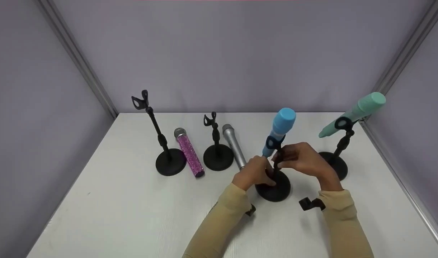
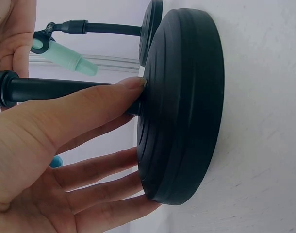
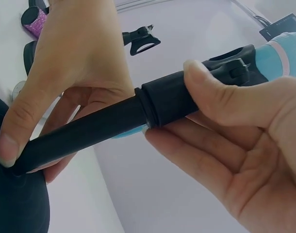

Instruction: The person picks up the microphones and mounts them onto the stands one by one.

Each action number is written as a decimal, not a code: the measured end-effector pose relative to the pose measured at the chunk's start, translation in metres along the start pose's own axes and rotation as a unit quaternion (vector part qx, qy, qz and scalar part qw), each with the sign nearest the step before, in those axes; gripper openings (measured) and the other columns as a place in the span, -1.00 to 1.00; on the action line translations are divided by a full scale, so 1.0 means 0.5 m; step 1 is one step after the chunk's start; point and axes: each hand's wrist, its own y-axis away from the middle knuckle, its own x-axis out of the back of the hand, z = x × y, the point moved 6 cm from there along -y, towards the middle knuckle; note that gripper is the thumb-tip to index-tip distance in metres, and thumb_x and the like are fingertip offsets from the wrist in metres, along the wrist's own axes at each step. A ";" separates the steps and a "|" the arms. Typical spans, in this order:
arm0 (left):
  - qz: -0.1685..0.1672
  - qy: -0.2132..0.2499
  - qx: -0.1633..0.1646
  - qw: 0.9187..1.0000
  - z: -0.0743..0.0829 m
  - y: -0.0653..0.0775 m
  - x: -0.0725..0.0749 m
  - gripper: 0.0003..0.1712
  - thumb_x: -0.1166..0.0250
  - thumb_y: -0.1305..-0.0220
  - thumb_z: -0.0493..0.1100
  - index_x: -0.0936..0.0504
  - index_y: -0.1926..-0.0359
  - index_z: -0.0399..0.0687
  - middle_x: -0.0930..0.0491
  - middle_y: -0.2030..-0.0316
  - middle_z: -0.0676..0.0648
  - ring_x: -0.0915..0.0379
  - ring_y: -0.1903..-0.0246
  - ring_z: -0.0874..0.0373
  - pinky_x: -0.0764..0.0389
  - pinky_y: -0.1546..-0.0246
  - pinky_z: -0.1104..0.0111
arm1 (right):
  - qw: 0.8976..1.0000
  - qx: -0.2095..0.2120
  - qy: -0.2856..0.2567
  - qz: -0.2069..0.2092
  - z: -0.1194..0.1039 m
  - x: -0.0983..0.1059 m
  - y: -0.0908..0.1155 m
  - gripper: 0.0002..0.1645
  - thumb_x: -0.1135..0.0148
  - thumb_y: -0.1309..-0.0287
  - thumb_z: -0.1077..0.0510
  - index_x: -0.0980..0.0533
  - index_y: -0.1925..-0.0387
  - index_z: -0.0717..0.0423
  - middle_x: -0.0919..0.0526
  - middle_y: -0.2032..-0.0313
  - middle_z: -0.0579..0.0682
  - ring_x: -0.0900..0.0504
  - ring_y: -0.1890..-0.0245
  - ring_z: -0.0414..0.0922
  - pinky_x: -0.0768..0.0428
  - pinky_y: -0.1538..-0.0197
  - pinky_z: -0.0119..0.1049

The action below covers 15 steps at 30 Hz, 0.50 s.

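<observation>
A black microphone stand (image 1: 279, 191) with a round base holds a blue microphone (image 1: 284, 121), tilted up in its clip. Low on that stand's pole (image 3: 85, 133), just above the base, my left hand (image 1: 253, 173) pinches with thumb and fingers. In the left wrist view its thumb tip lies where the pole meets the base (image 2: 187, 111), with the other fingertips at the base's edge. Higher up, my right hand (image 1: 305, 159) grips the thicker black collar (image 3: 170, 99) below the clip between thumb and fingers.
On the right, another stand (image 1: 335, 165) carries a mint-green microphone (image 1: 362, 109). Two stands with bare clips, one tall (image 1: 170, 163) and one short (image 1: 219, 157), are at left. A pink glitter microphone (image 1: 191, 154) and a silver microphone (image 1: 234, 145) lie on the white table (image 1: 132, 215).
</observation>
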 end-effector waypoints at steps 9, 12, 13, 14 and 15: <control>-0.008 0.002 0.005 1.000 0.001 -0.001 -0.003 -0.76 -0.67 0.00 -0.06 -0.82 0.37 -0.05 -0.70 0.45 0.09 -0.46 0.50 0.31 -0.48 0.49 0.49 | 0.999 -0.020 0.017 0.031 -0.004 0.004 0.002 -0.79 -0.52 -0.08 0.31 -0.73 0.19 0.18 -0.83 0.24 0.12 -0.83 0.23 -0.14 -0.72 0.11 -0.39; -0.008 0.008 0.003 1.000 0.000 -0.001 -0.002 -0.77 -0.67 0.00 -0.07 -0.81 0.37 -0.05 -0.69 0.47 0.10 -0.46 0.50 0.32 -0.48 0.50 0.50 | 0.999 -0.029 0.012 0.021 -0.004 0.002 0.002 -0.78 -0.49 -0.13 0.29 -0.72 0.15 0.16 -0.82 0.19 0.09 -0.82 0.15 -0.05 -0.72 0.06 -0.37; -0.008 0.010 0.003 1.000 0.000 -0.001 -0.002 -0.77 -0.67 0.00 -0.07 -0.81 0.38 -0.05 -0.69 0.47 0.11 -0.46 0.50 0.32 -0.48 0.50 0.50 | 0.999 -0.029 0.013 0.015 -0.005 0.001 0.002 -0.77 -0.48 -0.15 0.29 -0.71 0.12 0.15 -0.81 0.16 0.09 -0.81 0.11 -0.03 -0.71 0.02 -0.38; -0.008 0.010 0.001 1.000 0.000 -0.001 -0.003 -0.77 -0.67 0.00 -0.07 -0.81 0.38 -0.05 -0.70 0.47 0.11 -0.46 0.51 0.32 -0.49 0.50 0.51 | 0.999 -0.028 0.014 0.009 -0.005 0.000 0.003 -0.76 -0.46 -0.17 0.29 -0.70 0.10 0.15 -0.80 0.14 0.08 -0.80 0.08 -0.03 -0.70 0.00 -0.39; -0.007 0.010 -0.004 1.000 0.001 0.000 -0.002 -0.77 -0.67 0.00 -0.08 -0.82 0.38 -0.06 -0.71 0.47 0.10 -0.47 0.50 0.33 -0.49 0.49 0.51 | 1.000 -0.024 0.013 0.002 -0.005 -0.001 0.003 -0.76 -0.43 -0.20 0.30 -0.70 0.08 0.16 -0.79 0.11 0.10 -0.80 0.05 -0.02 -0.69 -0.03 -0.39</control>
